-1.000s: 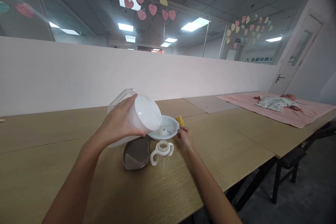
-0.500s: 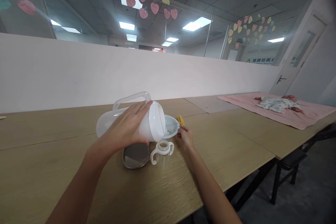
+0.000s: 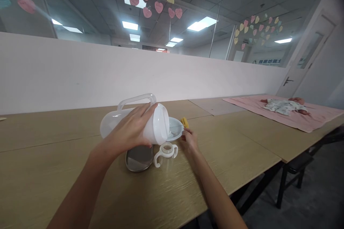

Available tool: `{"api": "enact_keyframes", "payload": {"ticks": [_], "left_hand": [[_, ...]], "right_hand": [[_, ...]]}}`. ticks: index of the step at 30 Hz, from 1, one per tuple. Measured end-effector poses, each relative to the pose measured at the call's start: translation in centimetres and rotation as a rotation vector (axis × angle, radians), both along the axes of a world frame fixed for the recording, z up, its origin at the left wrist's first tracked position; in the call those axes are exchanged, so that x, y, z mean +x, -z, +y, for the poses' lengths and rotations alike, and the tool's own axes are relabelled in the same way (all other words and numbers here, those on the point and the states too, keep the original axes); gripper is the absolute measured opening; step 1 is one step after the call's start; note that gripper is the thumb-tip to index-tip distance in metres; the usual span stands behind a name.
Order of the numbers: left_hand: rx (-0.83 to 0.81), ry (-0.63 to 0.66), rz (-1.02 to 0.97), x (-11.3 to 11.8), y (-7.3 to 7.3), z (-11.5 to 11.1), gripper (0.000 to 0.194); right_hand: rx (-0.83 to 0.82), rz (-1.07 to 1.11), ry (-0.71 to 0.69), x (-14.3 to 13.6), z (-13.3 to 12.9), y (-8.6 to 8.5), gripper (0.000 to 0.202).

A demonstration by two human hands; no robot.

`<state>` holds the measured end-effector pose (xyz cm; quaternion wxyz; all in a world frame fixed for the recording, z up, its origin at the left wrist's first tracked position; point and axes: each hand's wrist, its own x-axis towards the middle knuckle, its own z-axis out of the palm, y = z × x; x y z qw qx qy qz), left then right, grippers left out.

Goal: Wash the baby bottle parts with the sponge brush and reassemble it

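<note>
My left hand (image 3: 131,132) grips a translucent white pitcher (image 3: 161,125), tipped on its side with its lidded mouth just above a small clear two-handled cup (image 3: 166,154) on the wooden table (image 3: 67,171). My right hand (image 3: 189,139) rests on the table right of the cup, fingers against the rim of a white plate (image 3: 176,128) behind it. A yellow item (image 3: 184,121) lies at the plate's far edge. An oval metal dish (image 3: 138,157) sits left of the cup, under the pitcher.
A white partition wall (image 3: 80,71) runs along the table's far side. At the far right, a baby doll (image 3: 285,105) lies on a pink blanket (image 3: 309,118). A dark bench (image 3: 295,166) stands beyond the table's right edge.
The pitcher has come down and tipped further toward horizontal, its mouth now close over the cup. My right hand has stayed by the plate.
</note>
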<state>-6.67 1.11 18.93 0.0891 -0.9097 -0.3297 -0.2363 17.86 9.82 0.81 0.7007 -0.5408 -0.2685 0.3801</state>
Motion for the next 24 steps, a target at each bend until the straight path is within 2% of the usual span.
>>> {"api": "enact_keyframes", "payload": {"ticks": [24], "left_hand": [[-0.044,0.022,-0.011,-0.14,-0.06,0.19,0.094]], "right_hand": [[-0.002,-0.015,0.004,0.11,0.05,0.18,0.027]]}}
